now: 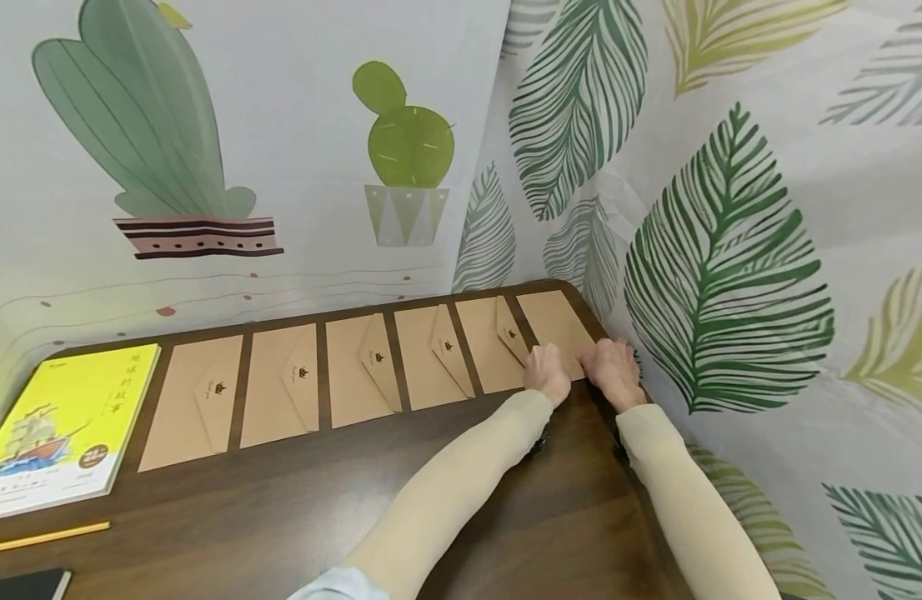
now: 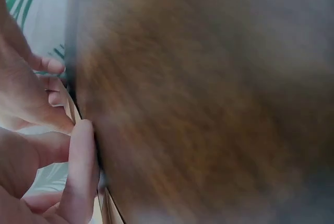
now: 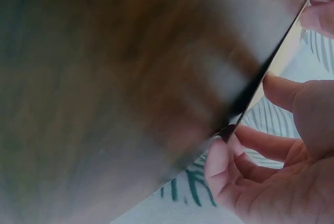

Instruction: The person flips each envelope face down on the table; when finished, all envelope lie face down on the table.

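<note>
A plain brown envelope [image 1: 554, 321] lies at the right end of a row, its near edge between my two hands. My left hand [image 1: 548, 372] pinches this edge near its left corner; in the left wrist view its index finger [image 2: 82, 166] lies along the edge. By the right corner, at the table's side, my right hand [image 1: 613, 371] grips the same envelope. The right wrist view shows the right thumb [image 3: 279, 89] on the paper and the other fingers curled close to the table edge. Just left lies an envelope [image 1: 483, 350] with a crown print on its flap.
More crown-printed envelopes [image 1: 281, 387] continue the row leftward on the dark wooden table [image 1: 296, 500]. A yellow-covered book [image 1: 78, 400], a yellow pencil [image 1: 48, 536] and a dark notebook [image 1: 22, 586] lie at the left. Patterned wall coverings [image 1: 303, 150] border the back and right.
</note>
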A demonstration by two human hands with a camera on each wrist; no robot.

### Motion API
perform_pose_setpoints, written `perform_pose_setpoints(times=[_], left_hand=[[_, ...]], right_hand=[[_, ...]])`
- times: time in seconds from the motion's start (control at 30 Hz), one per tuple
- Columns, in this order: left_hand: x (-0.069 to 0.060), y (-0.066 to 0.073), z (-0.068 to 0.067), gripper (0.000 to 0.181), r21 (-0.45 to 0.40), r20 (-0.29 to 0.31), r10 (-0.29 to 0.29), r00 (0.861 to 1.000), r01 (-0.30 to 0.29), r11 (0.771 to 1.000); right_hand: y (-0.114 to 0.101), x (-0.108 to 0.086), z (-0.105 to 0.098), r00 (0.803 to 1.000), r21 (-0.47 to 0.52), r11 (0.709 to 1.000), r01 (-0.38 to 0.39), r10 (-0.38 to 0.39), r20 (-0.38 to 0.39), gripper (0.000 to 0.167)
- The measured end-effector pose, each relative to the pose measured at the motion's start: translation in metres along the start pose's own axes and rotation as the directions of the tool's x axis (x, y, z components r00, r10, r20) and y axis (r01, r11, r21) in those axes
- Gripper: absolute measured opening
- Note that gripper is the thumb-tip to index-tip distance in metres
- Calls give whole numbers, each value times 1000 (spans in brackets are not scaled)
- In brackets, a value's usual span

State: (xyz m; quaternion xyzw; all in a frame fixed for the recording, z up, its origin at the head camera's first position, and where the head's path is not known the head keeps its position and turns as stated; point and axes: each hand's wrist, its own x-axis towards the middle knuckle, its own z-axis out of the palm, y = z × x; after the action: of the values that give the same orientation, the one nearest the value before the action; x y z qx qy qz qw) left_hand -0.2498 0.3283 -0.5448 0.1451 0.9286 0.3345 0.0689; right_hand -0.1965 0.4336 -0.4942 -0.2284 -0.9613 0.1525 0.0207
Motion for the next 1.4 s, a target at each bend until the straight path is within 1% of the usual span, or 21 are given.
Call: perform_pose_setpoints(times=[0.17, 0.23, 0.37, 0.43, 0.47, 0.53, 0.6, 0.67, 0.73, 0.77, 0.8, 0.83, 0.9, 0.97, 1.0, 1.03, 1.13, 1.23, 1.27, 1.3, 1.4], left_hand=[[-1, -6, 1, 6, 36, 5, 92, 996, -92, 995], [-1, -9, 1, 18, 17, -6, 124, 992, -124, 992], [-5, -14, -6, 47, -94, -37, 160, 986, -163, 982], [-11, -14, -17, 53, -163, -39, 157, 987, -161, 973], [-12, -15, -19, 54, -180, -60, 158, 986, -167, 970], [-17, -17, -30, 54, -200, -71, 166, 984, -177, 964], [-18, -20, -38, 52, -189, -76, 175, 982, -187, 964], [-14, -29, -36, 46, -157, -120, 201, 972, -219, 963], [-8, -39, -34, 40, -112, -130, 223, 966, -238, 965], [-5, -45, -31, 39, -89, -153, 230, 961, -245, 965], [-5, -49, -31, 37, -61, -162, 233, 959, -246, 967], [-4, -55, -30, 37, -52, -174, 232, 957, -244, 968], [-6, -63, -34, 34, -34, -157, 227, 961, -235, 971], [-11, -68, -44, 31, -61, -133, 211, 968, -220, 973], [-13, -71, -48, 27, -85, -112, 196, 974, -206, 975], [-22, -69, -56, 22, -83, -113, 190, 975, -199, 976], [-27, -78, -67, 13, -134, -84, 153, 985, -164, 977], [-29, -86, -75, 11, -182, -69, 126, 990, -137, 974], [-23, -93, -73, 11, -215, -47, 114, 992, -121, 969], [-23, -95, -75, 11, -226, -40, 106, 994, -113, 968], [-24, -100, -83, 10, -256, -13, 66, 998, -67, 964]], right_hand=[[0, -1, 5, 999, -5, 1000, 30, -30, -41, 45], [0, -1, 7, 995, 9, 999, 51, -50, -82, 46], [2, 5, 13, 980, 92, 992, 85, -67, -190, 46], [5, 14, 21, 975, 147, 983, 107, -75, -208, 47], [3, 15, 21, 976, 181, 976, 123, -85, -203, 48], [-7, 12, 19, 978, 243, 959, 147, -104, -183, 50], [-19, 7, 17, 978, 274, 948, 162, -117, -174, 49], [-37, -7, 5, 984, 302, 940, 158, -122, -132, 49], [-37, -1, 18, 974, 291, 936, 199, -157, -162, 45], [-35, 4, 26, 970, 285, 934, 217, -174, -168, 45], [-40, 0, 23, 972, 290, 931, 222, -189, -138, 45], [-41, 1, 28, 970, 287, 929, 234, -202, -135, 45], [-34, 11, 47, 960, 273, 924, 268, -232, -159, 44], [-41, 9, 50, 970, 266, 934, 240, -220, -105, 42], [-43, 8, 53, 970, 245, 939, 242, -224, -97, 41], [-42, 8, 57, 966, 232, 939, 256, -241, -92, 41], [-43, 12, 67, 969, 167, 955, 247, -246, -26, 41], [-46, 13, 69, 970, 121, 965, 234, -240, 34, 44], [-44, 20, 75, 973, 104, 970, 219, -225, 51, 44], [-44, 21, 76, 972, 96, 971, 219, -225, 68, 43], [-45, 25, 80, 968, 88, 970, 226, -233, 87, 40]])
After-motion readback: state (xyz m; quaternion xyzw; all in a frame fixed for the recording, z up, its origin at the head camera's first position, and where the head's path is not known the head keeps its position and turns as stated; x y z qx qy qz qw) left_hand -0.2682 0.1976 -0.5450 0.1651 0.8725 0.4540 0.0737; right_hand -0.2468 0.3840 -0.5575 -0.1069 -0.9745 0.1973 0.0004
